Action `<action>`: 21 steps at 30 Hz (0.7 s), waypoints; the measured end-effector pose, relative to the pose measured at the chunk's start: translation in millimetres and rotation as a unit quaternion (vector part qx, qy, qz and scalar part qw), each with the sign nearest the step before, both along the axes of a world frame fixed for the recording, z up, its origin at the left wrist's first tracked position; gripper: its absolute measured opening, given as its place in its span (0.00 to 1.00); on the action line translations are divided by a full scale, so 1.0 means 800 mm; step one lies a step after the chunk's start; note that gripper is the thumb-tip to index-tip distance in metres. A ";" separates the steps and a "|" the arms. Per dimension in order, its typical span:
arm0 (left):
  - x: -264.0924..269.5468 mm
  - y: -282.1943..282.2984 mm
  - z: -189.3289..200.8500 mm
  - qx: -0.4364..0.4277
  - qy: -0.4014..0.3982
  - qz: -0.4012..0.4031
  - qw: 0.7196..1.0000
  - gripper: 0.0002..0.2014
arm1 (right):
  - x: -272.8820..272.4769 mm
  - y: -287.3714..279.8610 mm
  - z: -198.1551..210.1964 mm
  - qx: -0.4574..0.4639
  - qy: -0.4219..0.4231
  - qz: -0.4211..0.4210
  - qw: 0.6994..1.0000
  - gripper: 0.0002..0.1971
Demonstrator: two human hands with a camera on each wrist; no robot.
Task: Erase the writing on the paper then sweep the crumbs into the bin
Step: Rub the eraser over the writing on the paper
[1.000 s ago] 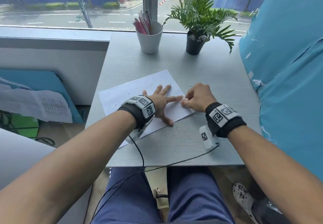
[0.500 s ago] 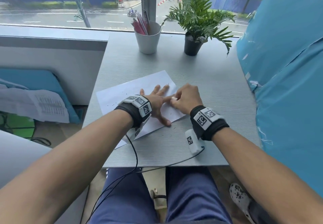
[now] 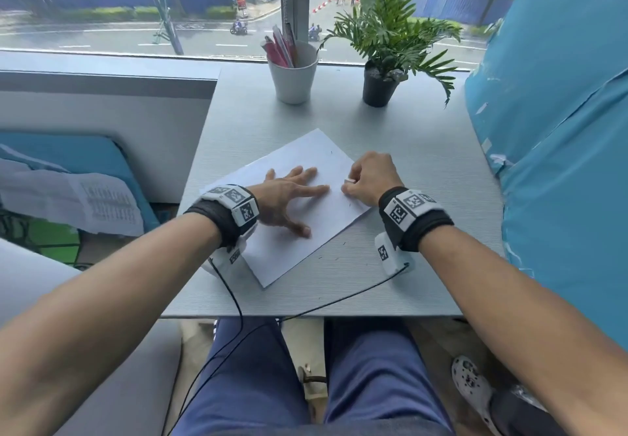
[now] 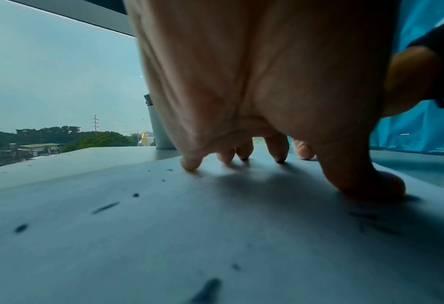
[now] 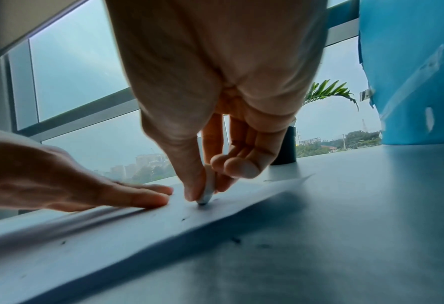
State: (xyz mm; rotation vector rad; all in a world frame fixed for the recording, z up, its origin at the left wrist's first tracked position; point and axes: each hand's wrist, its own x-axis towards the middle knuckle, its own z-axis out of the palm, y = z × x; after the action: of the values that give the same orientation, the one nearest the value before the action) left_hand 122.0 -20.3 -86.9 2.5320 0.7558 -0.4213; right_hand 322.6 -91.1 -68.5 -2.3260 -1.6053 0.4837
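Observation:
A white sheet of paper lies askew on the grey desk. My left hand lies flat on the sheet with fingers spread, pressing it down. My right hand pinches a small white eraser between thumb and fingers, its tip down on the paper near the right edge. Dark eraser crumbs dot the paper and the desk beside it. No bin is in view.
At the back of the desk stand a white cup of pens and a potted plant. A blue covered panel rises along the right. Papers lie on a blue surface to the left. Wrist cables trail over the desk's front edge.
My right hand with the eraser moved left toward the left hand's fingers, then back right to the paper's right edge. The left hand stayed pressed on the sheet.

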 end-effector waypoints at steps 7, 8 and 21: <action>0.011 -0.009 -0.002 0.011 0.095 0.009 0.995 0.70 | -0.035 -0.008 -0.002 0.011 -0.060 0.038 0.997 0.09; 0.012 -0.010 -0.001 0.012 0.105 0.012 0.994 0.70 | -0.048 -0.014 -0.006 0.017 -0.064 0.053 0.996 0.09; 0.021 -0.021 0.008 0.006 0.125 0.033 0.992 0.73 | -0.068 -0.021 0.001 0.012 0.033 0.076 0.997 0.05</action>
State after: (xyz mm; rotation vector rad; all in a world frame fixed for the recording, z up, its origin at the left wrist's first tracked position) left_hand 138.5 -37.3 -80.5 2.4846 0.9323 -0.7231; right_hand 268.2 -107.9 -67.6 -2.1573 -1.7541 0.5645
